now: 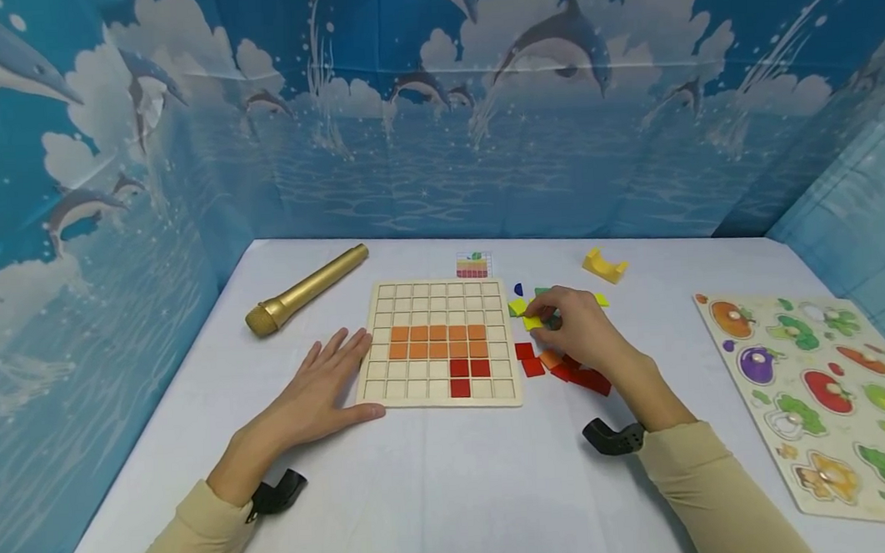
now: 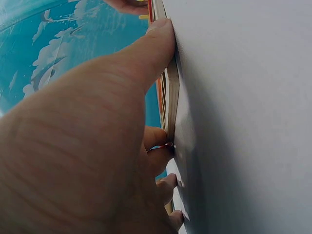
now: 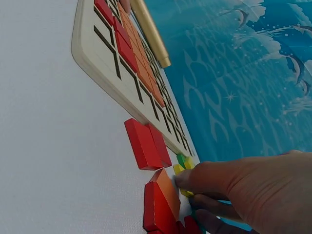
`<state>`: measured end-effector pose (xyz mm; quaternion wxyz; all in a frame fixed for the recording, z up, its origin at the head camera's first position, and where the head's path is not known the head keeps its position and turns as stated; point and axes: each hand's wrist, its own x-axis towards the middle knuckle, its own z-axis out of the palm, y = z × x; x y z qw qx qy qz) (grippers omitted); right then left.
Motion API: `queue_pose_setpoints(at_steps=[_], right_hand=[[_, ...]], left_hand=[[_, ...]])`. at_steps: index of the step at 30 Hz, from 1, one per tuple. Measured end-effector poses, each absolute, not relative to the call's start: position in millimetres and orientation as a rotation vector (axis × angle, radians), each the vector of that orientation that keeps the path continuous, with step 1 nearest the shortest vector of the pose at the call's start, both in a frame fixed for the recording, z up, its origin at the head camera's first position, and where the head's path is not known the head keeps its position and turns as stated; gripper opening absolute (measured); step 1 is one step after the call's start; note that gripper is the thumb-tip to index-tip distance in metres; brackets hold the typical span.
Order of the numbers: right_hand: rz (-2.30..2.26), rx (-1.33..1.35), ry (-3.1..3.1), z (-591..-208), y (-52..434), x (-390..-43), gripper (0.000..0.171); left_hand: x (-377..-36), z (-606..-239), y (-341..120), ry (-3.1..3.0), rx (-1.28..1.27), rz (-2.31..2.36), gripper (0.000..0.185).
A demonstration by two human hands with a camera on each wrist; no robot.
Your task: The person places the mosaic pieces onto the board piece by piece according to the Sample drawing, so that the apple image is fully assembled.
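Note:
A square wooden grid board (image 1: 417,389) lies flat on the white table. Two rows of orange tiles (image 1: 437,333) and a few red tiles (image 1: 460,387) sit in its cells. My left hand (image 1: 316,404) rests with spread fingers along the board's left side, the thumb at its near corner. Right of the board, my right hand (image 1: 582,323) bends over a pile of loose tiles, thumb and fingertips pinching a yellow tile (image 3: 186,191). Nearby lie loose red tiles (image 1: 533,367) and an orange one (image 3: 168,191). The fingers partly hide the yellow tile.
A gold microphone (image 1: 308,290) lies at the back left. Behind the board is a small picture card (image 1: 474,265). A yellow stand (image 1: 604,265) is at the back right, and a vegetable puzzle board (image 1: 819,449) lies far right. Dolphin-printed cloth (image 1: 436,160) encloses the table.

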<state>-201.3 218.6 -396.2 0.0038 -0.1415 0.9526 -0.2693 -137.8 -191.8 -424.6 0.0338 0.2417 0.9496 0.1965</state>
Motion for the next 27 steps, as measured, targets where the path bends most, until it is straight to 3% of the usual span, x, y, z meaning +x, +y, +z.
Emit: queue_pose_setpoints(at_steps=[18,27], right_hand=[[-0.837,-0.539,2.999,-395,216,-206,0.029],[-0.922,-0.721,2.938,-386,185,-220,0.023]], left_hand=[[-140,-424,-191,2.906,0.722,0.605,0.107],[-139,-424,-191,2.901,0.712,0.617,0.107]])
